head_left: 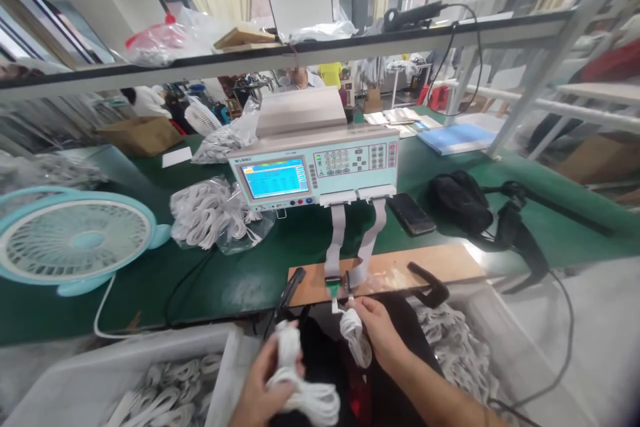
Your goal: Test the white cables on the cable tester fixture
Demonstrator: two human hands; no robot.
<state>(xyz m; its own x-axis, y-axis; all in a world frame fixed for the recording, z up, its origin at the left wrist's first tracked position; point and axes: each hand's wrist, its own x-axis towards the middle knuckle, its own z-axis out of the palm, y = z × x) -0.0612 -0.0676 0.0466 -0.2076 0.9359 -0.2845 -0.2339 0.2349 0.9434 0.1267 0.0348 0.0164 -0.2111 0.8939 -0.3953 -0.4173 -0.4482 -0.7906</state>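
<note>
My left hand (267, 373) is closed around a bundled white cable (310, 397), held low over my lap. At the front edge of the wooden board, my right hand (377, 327) pinches the connector end of a second white cable (354, 333), whose coil hangs down beside the fingers. That cable's other plug meets a small green circuit board (333, 291). Two grey ribbon cables (338, 240) run from the board area up to a bench tester (320, 170) with a lit blue screen. Whether the pinched connector is fully seated, I cannot tell.
A white bin of cables (227, 347) stands at the left, with more coiled cables (457, 347) at the right. On the green table are a fan (80, 240), bagged cables (205, 213), a phone (413, 215) and a black strapped item (457, 203). A shelf (310, 48) crosses above.
</note>
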